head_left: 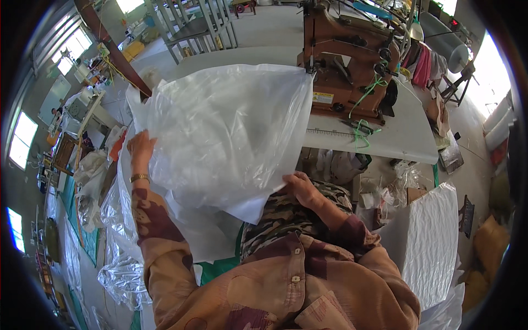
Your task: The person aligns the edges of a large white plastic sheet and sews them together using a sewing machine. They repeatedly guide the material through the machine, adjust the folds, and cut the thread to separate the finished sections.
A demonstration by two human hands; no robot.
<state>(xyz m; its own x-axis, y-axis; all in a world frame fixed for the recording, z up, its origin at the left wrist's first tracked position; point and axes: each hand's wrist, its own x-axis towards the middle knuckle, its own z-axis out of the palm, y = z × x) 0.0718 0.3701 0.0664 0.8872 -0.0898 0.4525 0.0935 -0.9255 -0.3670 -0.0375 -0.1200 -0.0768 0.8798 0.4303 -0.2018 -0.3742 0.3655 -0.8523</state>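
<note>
A large translucent white plastic sheet [225,132] spreads over the worktable and hangs toward my lap. Its far right corner lies at the needle end of a brown sewing machine [352,60]. My left hand [142,147], with a gold band at the wrist, is closed on the sheet's left side; its fingertips are partly hidden. Near my lap, my right hand [302,190] pinches the sheet's near right edge between thumb and fingers.
Green thread [363,132] trails by a ruler strip on the white table [407,137]. At my right stands a stack of white sheets [429,242]. Crumpled clear plastic [118,247] hangs at my left. A grey slatted chair [192,30] stands beyond the table.
</note>
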